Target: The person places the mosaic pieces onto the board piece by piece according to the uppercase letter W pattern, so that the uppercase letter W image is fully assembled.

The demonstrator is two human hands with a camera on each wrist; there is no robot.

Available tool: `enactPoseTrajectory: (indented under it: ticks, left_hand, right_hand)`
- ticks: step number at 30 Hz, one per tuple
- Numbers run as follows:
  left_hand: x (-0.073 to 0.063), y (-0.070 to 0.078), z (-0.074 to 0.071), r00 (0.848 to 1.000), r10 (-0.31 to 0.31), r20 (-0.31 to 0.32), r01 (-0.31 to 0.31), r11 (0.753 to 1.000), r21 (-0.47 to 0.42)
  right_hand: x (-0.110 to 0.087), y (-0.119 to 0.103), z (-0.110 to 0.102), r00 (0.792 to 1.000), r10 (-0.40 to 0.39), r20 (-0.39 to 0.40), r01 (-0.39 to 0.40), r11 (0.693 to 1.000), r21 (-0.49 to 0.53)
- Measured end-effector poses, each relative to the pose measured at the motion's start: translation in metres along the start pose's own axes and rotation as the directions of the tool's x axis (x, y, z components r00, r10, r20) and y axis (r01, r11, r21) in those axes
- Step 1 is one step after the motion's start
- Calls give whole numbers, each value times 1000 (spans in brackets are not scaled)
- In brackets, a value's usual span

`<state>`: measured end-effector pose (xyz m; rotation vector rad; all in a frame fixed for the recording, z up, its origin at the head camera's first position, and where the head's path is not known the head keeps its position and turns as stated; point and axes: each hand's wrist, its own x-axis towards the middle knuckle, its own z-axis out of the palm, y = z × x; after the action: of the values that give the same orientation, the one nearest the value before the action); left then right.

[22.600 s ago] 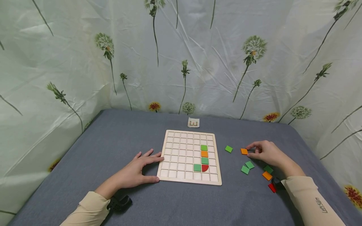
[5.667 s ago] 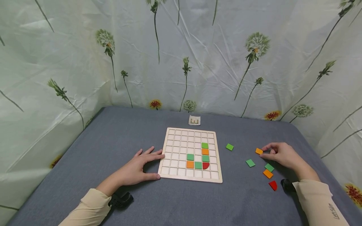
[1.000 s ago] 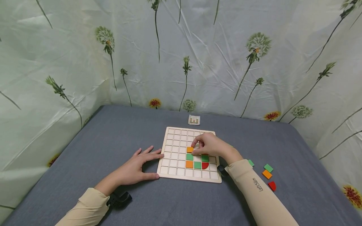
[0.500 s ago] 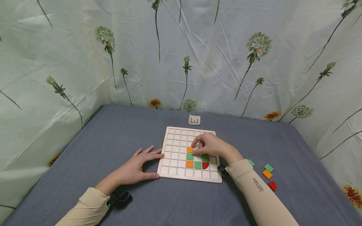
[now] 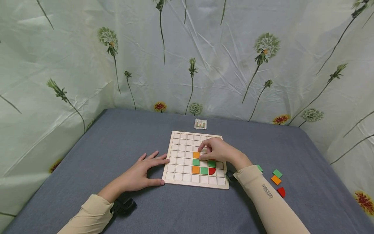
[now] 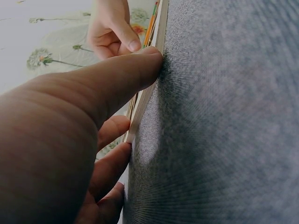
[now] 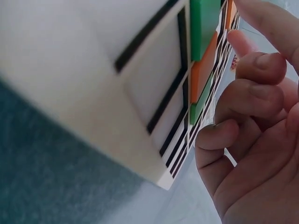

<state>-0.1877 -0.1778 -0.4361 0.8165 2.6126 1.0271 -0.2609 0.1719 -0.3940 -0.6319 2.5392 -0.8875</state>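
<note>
My right hand [image 5: 217,151] is over the wooden grid board [image 5: 178,176], pinching an orange square tile [image 5: 196,155] by its right side with thumb and index finger. That tile lies in a cell directly above a green square tile [image 5: 196,162]. Below are another orange tile [image 5: 195,170], a green tile [image 5: 204,170] and a red quarter-round tile [image 5: 212,171]. One more green tile [image 5: 211,163] shows under the hand, which hides the cells above it. My left hand [image 5: 140,174] lies with spread fingers, thumb and fingertips touching the board's left edge.
Right of the board lie a green tile [image 5: 277,173], an orange tile [image 5: 276,180] and a red quarter-round tile [image 5: 281,192]. My right sleeve partly covers another green tile [image 5: 259,168]. A small printed card [image 5: 200,123] lies behind the board on the grey cloth [image 5: 131,130].
Since about six seconds ago, my right hand brought the orange tile from the right onto the board. Over the longer span, other tiles joined the board. The last second shows almost no movement.
</note>
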Motion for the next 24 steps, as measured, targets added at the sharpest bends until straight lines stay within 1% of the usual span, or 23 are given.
enactPoseTrajectory:
  ticks: [9, 14, 19, 24]
  left_hand:
    - [0, 0, 0, 1000, -2, -3, 2, 1000, -6]
    - [0, 1, 0, 1000, -3, 1, 3, 1000, -8]
    - [0, 0, 0, 1000, -4, 1, 4, 1000, -13]
    - [0, -1, 0, 1000, -2, 0, 2, 1000, -10]
  right_hand:
    - [-12, 10, -9, 999, 13, -30, -15, 998, -64]
    - [-25, 19, -19, 998, 31, -54, -35, 997, -75]
    - [-39, 29, -28, 994, 53, -95, -61, 994, -91]
    - [-55, 39, -41, 988, 59, -140, -73, 993, -97]
